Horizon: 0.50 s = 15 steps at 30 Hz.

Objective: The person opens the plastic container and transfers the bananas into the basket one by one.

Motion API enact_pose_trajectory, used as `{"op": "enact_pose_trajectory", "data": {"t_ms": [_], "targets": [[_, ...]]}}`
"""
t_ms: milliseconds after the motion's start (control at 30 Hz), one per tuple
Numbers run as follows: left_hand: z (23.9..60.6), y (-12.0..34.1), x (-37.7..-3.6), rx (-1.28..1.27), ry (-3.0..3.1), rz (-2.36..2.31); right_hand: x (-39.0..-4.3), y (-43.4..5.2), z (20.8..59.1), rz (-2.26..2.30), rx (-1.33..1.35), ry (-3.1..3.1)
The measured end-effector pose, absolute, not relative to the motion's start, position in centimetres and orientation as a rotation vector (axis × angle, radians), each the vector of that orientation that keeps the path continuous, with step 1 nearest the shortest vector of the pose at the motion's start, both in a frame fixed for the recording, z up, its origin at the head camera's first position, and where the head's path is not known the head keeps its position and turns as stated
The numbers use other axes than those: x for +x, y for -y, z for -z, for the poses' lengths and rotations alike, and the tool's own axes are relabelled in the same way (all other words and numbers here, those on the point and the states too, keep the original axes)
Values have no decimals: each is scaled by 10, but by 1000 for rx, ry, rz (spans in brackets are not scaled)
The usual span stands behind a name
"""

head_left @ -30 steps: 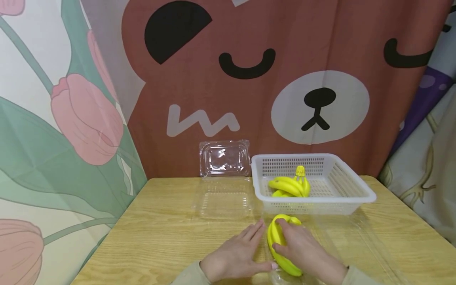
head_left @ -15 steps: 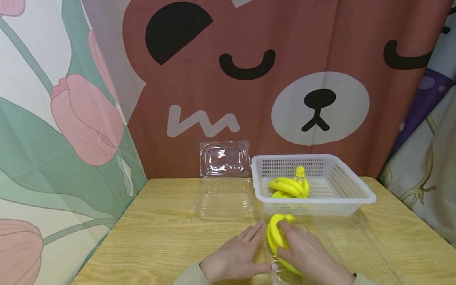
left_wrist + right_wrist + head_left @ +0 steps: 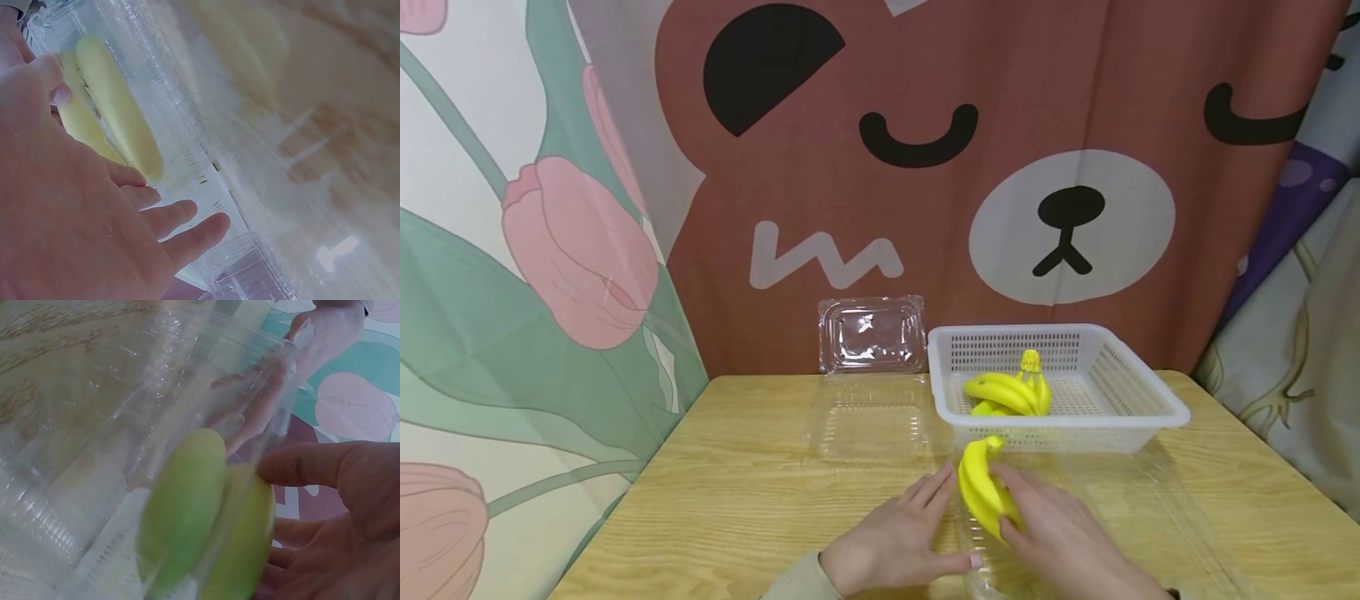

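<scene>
A bunch of yellow bananas point(image 3: 983, 492) is in my right hand point(image 3: 1063, 537), thumb and fingers on its right side. It stands tilted over a clear plastic clamshell box point(image 3: 1000, 579) at the table's front. Beside the box's left edge lies my left hand point(image 3: 895, 533), fingers straight and thumb at the rim. In the left wrist view, the bananas point(image 3: 122, 112) appear beyond the left hand's spread fingers point(image 3: 197, 240). Through the clear plastic point(image 3: 169, 381) in the right wrist view, two banana ends point(image 3: 187, 506) show beside the right thumb point(image 3: 306, 464).
A white slotted basket point(image 3: 1060, 422) holding more bananas point(image 3: 1011, 392) stands behind the hands. To its left is another opened clear clamshell point(image 3: 872, 433), its lid point(image 3: 872, 333) upright against the bear-print curtain point(image 3: 820, 183). The near box's lid point(image 3: 1157, 508) spreads rightward over the wooden table point(image 3: 737, 483).
The right hand has shifted the bananas away from me, toward the basket, and tipped them so their near end has left the box's front part. The left hand stays in place.
</scene>
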<state>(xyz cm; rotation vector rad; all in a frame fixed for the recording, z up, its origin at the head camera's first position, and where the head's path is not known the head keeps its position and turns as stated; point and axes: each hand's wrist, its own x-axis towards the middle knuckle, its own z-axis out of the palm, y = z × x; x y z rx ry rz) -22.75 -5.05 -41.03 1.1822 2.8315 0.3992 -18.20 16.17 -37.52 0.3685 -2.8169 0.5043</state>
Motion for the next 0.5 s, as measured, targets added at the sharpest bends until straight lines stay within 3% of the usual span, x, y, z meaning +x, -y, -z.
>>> {"op": "enact_pose_trajectory", "data": {"t_ms": [500], "targets": [[411, 51, -228, 1210, -2837, -399, -178, -174, 369, -500, 479, 2752]]}}
